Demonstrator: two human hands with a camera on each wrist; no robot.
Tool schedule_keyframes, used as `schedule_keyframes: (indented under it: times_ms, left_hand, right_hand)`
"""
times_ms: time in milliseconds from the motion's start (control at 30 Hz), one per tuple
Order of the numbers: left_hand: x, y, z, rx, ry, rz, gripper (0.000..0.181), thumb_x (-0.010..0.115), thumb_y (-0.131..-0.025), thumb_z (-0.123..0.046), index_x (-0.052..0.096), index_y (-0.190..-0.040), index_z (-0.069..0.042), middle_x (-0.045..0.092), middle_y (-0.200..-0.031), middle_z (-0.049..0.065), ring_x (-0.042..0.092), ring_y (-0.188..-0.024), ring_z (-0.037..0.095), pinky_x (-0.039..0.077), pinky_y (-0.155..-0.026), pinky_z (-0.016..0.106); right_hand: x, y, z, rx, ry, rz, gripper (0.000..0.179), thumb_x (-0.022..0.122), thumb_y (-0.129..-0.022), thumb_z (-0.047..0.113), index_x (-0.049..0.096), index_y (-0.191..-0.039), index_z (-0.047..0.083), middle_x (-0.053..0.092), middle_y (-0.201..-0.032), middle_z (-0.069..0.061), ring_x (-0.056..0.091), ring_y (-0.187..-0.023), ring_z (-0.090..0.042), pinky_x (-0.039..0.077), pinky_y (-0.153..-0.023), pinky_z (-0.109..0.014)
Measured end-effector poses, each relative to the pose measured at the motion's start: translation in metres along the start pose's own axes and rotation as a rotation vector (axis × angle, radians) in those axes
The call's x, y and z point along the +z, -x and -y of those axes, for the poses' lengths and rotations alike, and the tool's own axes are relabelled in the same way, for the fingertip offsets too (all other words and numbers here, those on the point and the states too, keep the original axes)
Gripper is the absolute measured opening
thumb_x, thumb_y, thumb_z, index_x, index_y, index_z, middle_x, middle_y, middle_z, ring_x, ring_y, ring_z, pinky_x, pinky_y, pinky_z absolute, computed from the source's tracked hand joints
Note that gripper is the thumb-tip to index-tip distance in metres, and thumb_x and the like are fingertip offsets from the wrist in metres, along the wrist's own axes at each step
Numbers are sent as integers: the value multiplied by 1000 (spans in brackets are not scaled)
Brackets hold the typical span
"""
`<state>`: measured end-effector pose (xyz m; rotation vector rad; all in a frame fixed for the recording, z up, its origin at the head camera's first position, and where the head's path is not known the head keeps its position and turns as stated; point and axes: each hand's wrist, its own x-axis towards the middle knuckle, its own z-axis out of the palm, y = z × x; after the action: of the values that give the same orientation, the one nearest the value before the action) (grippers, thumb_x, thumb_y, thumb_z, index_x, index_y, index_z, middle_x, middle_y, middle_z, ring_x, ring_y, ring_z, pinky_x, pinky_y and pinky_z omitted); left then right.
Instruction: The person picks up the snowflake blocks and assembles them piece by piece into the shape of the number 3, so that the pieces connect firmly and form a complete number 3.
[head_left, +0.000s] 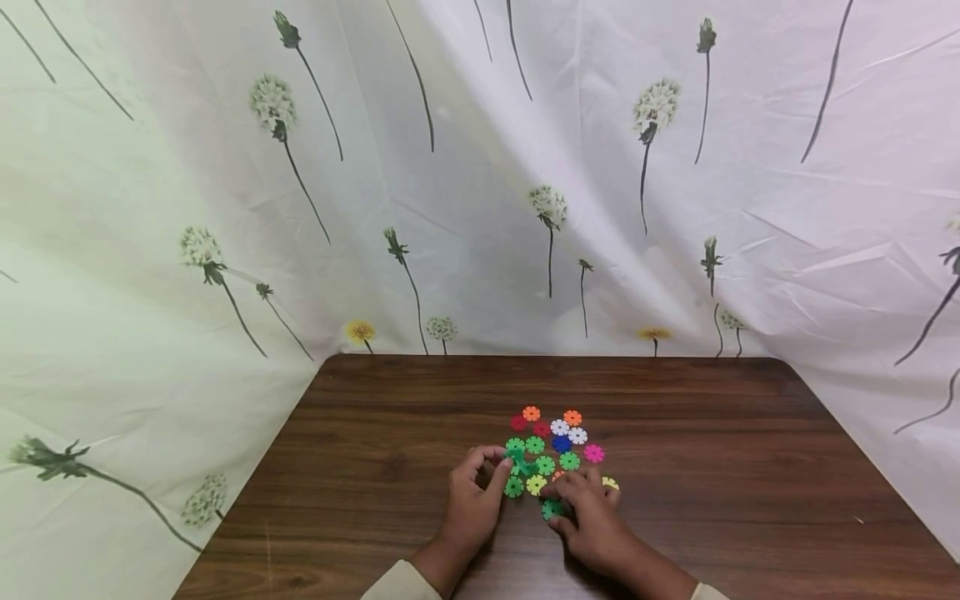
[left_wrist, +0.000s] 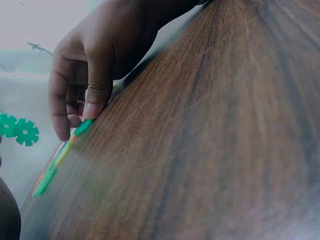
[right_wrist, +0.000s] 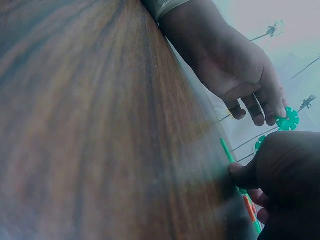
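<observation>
Near the table's middle, my left hand (head_left: 474, 496) pinches joined green notched discs (head_left: 522, 460) between thumb and fingers, raised over the loose ones. In the left wrist view these joined discs (left_wrist: 20, 131) hang at the left edge; in the right wrist view one green disc (right_wrist: 288, 120) shows at the left fingertips. Beside it, my right hand (head_left: 596, 517) is low over the table, thumb and fingertips around the edges of another green disc (head_left: 551, 510). The right hand partly hides an orange disc and a yellow disc (head_left: 611, 483).
Several loose notched discs lie in a cluster beyond the hands: orange (head_left: 531, 413), red (head_left: 519, 422), white (head_left: 577, 436), blue (head_left: 562, 444), pink (head_left: 594, 453), green and yellow. They lie on a dark wooden table (head_left: 375, 442). A flower-printed cloth (head_left: 480, 250) hangs behind it.
</observation>
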<state>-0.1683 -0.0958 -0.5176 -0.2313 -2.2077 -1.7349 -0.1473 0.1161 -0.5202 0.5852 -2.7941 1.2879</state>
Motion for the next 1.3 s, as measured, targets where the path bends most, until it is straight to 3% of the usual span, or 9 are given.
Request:
schedule_keyframes:
  times_ms: [300,533,700,900,1000,1100,1200,1233,1300]
  left_hand:
    - [0,0,-1,-12,1,2,6,74,-105,-14,76,-109,-17,75,-102,-4,65,-99,9,52,-91,30]
    - [0,0,1,3,-9,-2,5,73,-106,-15,75,-111,-16,75,-105,-3,65,-99,10,53,-90,30]
    - [1,0,2,9,-2,-7,7,72,-106,-16,75,-112,-14,74,-103,-2,64,-96,9,52,-85,26]
    - [2,0,3,28,29,-21,11,74,-105,-12,76,-116,-11,75,-101,2,63,-90,7,53,-79,22]
    - [2,0,3,38,44,-21,12,74,-105,-12,76,-117,-10,75,-101,3,63,-88,8,53,-77,22]
    - [1,0,3,41,40,-19,14,74,-105,-12,77,-118,-9,75,-102,3,63,-89,8,53,-78,22]
    - [1,1,4,42,19,-11,14,73,-106,-13,77,-118,-10,76,-104,2,64,-93,7,54,-81,23]
    - [1,1,4,42,10,-8,13,73,-105,-13,77,-118,-11,76,-104,1,64,-93,7,54,-81,23]
    - [1,1,4,45,-4,1,12,74,-105,-12,77,-116,-12,75,-103,1,63,-91,6,54,-80,23]
  right_hand:
    - [-2,-1,-1,-13,38,-44,23,89,-88,11,80,-102,27,67,-107,14,50,-118,-22,16,-96,-57]
    - [-3,0,-4,-71,89,-69,23,91,-87,22,85,-107,29,76,-101,19,55,-101,-6,19,-91,-50]
    - [-1,0,-5,-112,126,-84,27,91,-88,23,84,-114,24,79,-102,19,59,-99,-2,24,-93,-48]
    - [1,1,-4,-311,113,-274,33,94,-84,15,84,-115,15,78,-100,17,66,-94,0,33,-90,-36]
    - [1,0,-3,-411,81,-397,39,96,-79,10,83,-116,12,73,-90,16,62,-83,1,36,-84,-30]
    - [1,-1,-1,-446,59,-470,43,96,-76,6,82,-116,10,67,-82,16,54,-74,2,36,-77,-25]
    - [2,-2,0,-412,54,-489,44,95,-76,5,82,-119,8,67,-82,15,54,-75,2,39,-75,-29]
    - [2,-2,1,-392,57,-488,45,94,-77,5,81,-120,7,66,-82,16,55,-77,2,46,-79,-32]
    - [2,0,3,-329,46,-471,47,92,-80,5,80,-126,8,65,-84,19,57,-80,3,56,-92,-50]
